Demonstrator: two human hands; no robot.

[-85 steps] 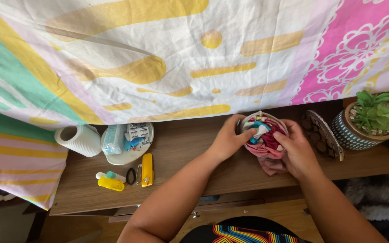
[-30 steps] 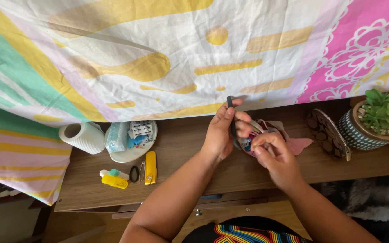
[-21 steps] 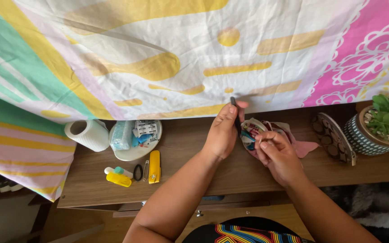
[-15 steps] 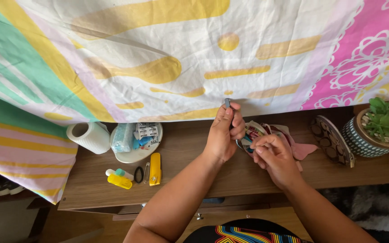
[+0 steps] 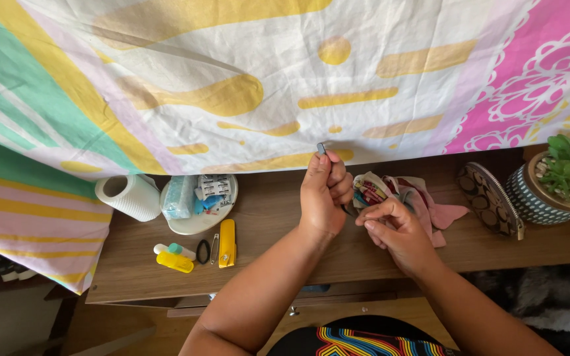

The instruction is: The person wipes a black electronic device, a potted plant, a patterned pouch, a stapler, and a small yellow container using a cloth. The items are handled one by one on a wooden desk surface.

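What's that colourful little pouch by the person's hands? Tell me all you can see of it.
The pouch is soft fabric, mostly pink with red, blue and striped patches, and looks crumpled and open. It lies on the brown wooden shelf, just below the hanging patterned sheet. The right hand rests at its front edge, fingers pinched together; the left hand is beside it, holding up a small dark object. A pink flap spreads out to its right.
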